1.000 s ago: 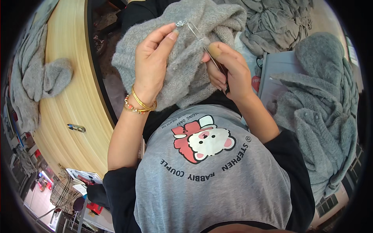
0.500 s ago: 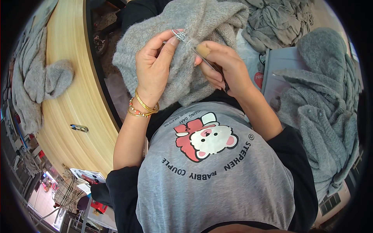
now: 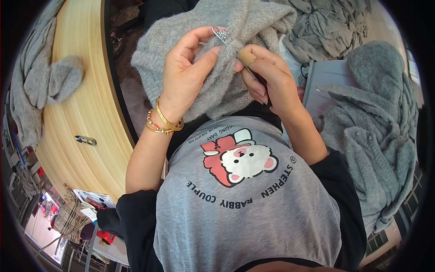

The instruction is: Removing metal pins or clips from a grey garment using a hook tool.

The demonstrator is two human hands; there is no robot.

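Observation:
A fuzzy grey knit garment lies bunched over my lap. My left hand pinches a small silver sparkly piece with a metal loop, between thumb and index finger, against the knit. Close to its right, my right hand is closed around a thin metal tool, its kind unclear. The tool's tip is at the knit just below the silver piece. A tan bandage wraps a finger of my right hand. Gold bracelets circle my left wrist.
On the left, a pale wooden table carries another grey knit garment and small thread snips. At the right, grey knits hang over a grey bin. More grey knitwear is heaped behind.
Both hands have shifted slightly to the right, along with the silver piece and the tool. The left index finger and thumb look a little farther apart at their tips.

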